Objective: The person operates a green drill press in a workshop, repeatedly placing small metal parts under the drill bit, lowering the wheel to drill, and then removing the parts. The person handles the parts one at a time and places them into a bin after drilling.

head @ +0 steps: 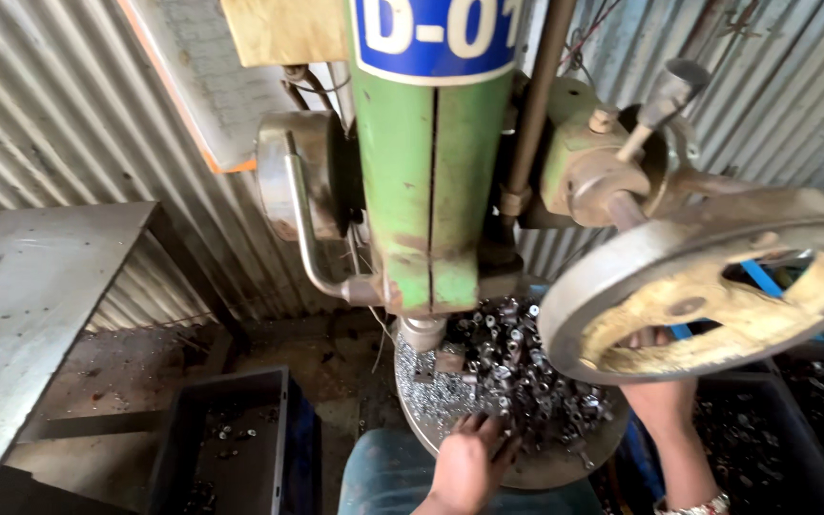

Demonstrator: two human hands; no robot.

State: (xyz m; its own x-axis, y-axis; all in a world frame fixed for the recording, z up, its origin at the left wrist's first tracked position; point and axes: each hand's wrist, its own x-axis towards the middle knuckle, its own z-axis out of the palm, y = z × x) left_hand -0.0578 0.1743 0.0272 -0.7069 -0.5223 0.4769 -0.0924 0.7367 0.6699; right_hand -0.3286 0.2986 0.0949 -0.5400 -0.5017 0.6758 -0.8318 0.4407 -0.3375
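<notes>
A green drill press [431, 181] stands in front of me, its spindle [422, 334] hanging over a round metal work table [545, 467]. The table is heaped with several small metal nuts [517, 367]. My left hand [469, 463] lies flat at the near edge of the heap, fingers spread onto the nuts. My right hand [655, 386] reaches up behind the large grey handwheel [708, 286]; the wheel hides its fingers, so its grip is not visible. A bracelet [693, 505] circles the right wrist.
A dark plastic crate [231, 443] with a few parts sits on the floor at lower left. Another dark bin [813, 420] of metal parts is at the right. A grey metal bench [21, 305] stands left. Corrugated sheet walls [69, 105] close in behind.
</notes>
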